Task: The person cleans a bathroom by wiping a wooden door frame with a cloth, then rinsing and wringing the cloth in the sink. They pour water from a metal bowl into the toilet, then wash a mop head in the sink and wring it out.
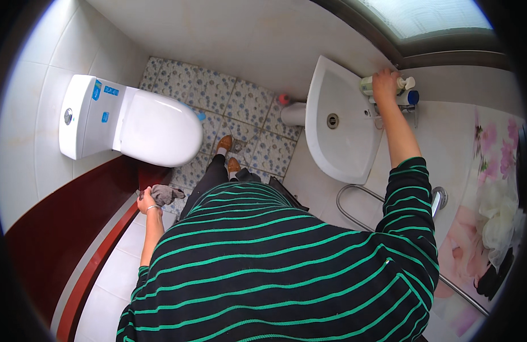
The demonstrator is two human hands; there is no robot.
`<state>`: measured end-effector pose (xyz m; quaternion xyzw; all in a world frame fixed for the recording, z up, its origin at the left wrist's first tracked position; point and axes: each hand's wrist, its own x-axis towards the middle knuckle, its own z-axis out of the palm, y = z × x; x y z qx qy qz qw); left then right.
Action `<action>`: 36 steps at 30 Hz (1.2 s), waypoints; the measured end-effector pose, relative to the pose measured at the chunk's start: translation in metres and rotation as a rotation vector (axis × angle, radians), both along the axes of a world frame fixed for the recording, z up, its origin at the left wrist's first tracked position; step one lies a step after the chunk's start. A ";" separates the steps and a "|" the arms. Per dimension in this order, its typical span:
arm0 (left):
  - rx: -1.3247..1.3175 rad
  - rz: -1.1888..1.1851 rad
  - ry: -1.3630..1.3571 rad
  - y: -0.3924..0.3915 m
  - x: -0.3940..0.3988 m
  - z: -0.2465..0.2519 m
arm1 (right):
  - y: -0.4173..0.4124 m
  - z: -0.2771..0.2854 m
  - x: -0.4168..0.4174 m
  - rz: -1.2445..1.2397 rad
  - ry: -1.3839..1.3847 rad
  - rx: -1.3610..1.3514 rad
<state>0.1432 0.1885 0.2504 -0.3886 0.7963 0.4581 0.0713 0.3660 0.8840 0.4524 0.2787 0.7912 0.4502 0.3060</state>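
My left hand (147, 201) is closed around a crumpled grey cloth (163, 195), low beside the dark red door. Over at the sink's back edge, my right hand (385, 85) wraps around a pale pump bottle (367, 86). Its white pump head (408, 82) points to the right. Just beside it lies or stands a white bottle with a blue cap (413, 97), partly hidden by my wrist. The white washbasin (349, 149) has a metal drain (332, 121), and its faucet (411, 109) is mostly covered by my forearm.
A white toilet (165, 128) with its lid down stands at the left. The dark red door (75, 209) runs along the lower left. A metal shower hose (353, 190) loops below the basin. Pebble-patterned floor tiles (203, 85) have a drain (239, 146). White mesh bath puffs (496, 222) hang at right.
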 end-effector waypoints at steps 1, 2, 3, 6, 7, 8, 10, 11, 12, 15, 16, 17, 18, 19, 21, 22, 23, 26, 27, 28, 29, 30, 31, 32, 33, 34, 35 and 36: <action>-0.021 -0.005 -0.006 0.000 0.000 0.000 | 0.001 -0.001 0.005 0.032 -0.006 0.017; -0.043 -0.012 -0.012 0.000 0.000 0.000 | 0.001 -0.003 0.009 0.043 -0.002 0.019; -0.063 -0.019 -0.016 0.001 -0.002 0.001 | -0.004 0.001 0.010 0.054 0.003 0.023; -0.030 -0.008 -0.024 0.005 -0.004 0.006 | -0.005 -0.002 0.025 0.138 0.093 0.003; -0.025 -0.016 -0.024 0.008 -0.006 0.006 | -0.004 -0.004 0.031 0.172 0.137 -0.007; -0.059 -0.043 -0.032 0.010 -0.007 0.007 | -0.001 -0.005 0.035 0.199 0.179 -0.038; -0.126 -0.096 -0.046 0.014 -0.011 0.008 | -0.001 -0.006 0.036 0.253 0.266 -0.097; -0.119 -0.099 -0.032 0.016 -0.012 0.008 | -0.001 -0.006 0.037 0.295 0.300 -0.112; -0.116 -0.097 -0.016 0.015 -0.013 0.005 | -0.006 -0.004 0.030 0.342 0.337 -0.131; -0.112 -0.127 -0.013 0.025 -0.018 0.007 | -0.013 -0.009 0.023 0.483 0.527 -0.144; -0.114 -0.138 -0.020 0.028 -0.018 0.008 | -0.016 -0.014 0.022 0.534 0.603 -0.142; -0.098 -0.148 -0.015 0.023 -0.021 0.001 | -0.022 -0.020 0.020 0.501 0.717 -0.188; -0.101 -0.151 -0.009 0.023 -0.019 0.002 | -0.033 -0.028 0.017 0.471 0.829 -0.237; -0.102 -0.155 -0.005 0.025 -0.018 0.003 | -0.043 -0.036 0.015 0.439 0.940 -0.284; -0.113 -0.168 -0.005 0.028 -0.015 0.007 | -0.065 -0.052 0.019 0.072 1.067 -0.363; -0.127 -0.185 -0.006 0.027 -0.014 0.007 | -0.074 -0.067 0.027 -0.020 1.161 -0.394; -0.141 -0.203 -0.006 0.025 -0.014 0.006 | -0.082 -0.085 0.036 -0.114 1.253 -0.426; -0.245 -0.246 -0.025 0.011 -0.012 0.005 | -0.096 -0.127 0.070 -0.460 1.031 -0.607; -0.264 -0.256 -0.036 0.009 -0.013 0.006 | -0.098 -0.138 0.080 -0.625 0.875 -0.661; -0.284 -0.262 -0.046 0.006 -0.012 0.008 | -0.101 -0.152 0.091 -0.656 0.875 -0.673; -0.236 -0.243 -0.028 0.006 -0.010 0.012 | -0.103 -0.169 0.103 -0.690 0.877 -0.684; -0.244 -0.248 -0.027 0.002 -0.010 0.015 | -0.105 -0.184 0.111 -0.725 0.879 -0.698; -0.249 -0.256 -0.024 -0.003 -0.012 0.016 | -0.105 -0.197 0.114 -0.781 0.890 -0.707; -0.255 -0.264 -0.022 -0.008 -0.013 0.017 | -0.105 -0.209 0.117 -0.836 0.901 -0.716; -0.177 -0.230 0.007 -0.007 -0.014 0.020 | -0.105 -0.216 0.117 -0.893 0.911 -0.723; -0.176 -0.222 0.014 -0.006 -0.014 0.024 | -0.105 -0.223 0.117 -0.897 0.911 -0.746; -0.175 -0.215 0.022 -0.006 -0.015 0.028 | -0.104 -0.229 0.117 -0.902 0.912 -0.768; -0.174 -0.202 0.030 -0.004 -0.014 0.035 | -0.104 -0.230 0.113 -0.902 0.911 -0.793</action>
